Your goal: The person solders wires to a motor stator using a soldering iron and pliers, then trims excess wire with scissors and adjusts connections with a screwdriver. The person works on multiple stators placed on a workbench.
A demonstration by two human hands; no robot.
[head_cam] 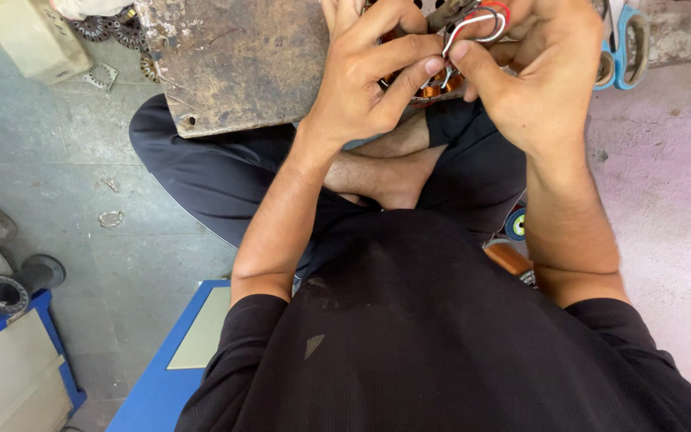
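Gripping the copper-wound stator (433, 80) at the near edge of the worn wooden board (233, 64), above your crossed legs, you seem to be mid-way through dressing its lead wires (477, 24). Your left hand (369, 80) is closed around the winding; your right hand (533, 72) pinches the white and red leads. Next, I judge, calls for a steady hold and a gentle pull. Blue-handled scissors (625, 48) lie just beyond your right hand.

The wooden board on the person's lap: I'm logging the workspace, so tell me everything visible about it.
The wooden board is a worn, brown-grey slab, scratched and stained, with a small hole near its lower left corner. It lies roughly flat over the person's crossed legs, its top cut off by the frame. The left hand overlaps its right edge.
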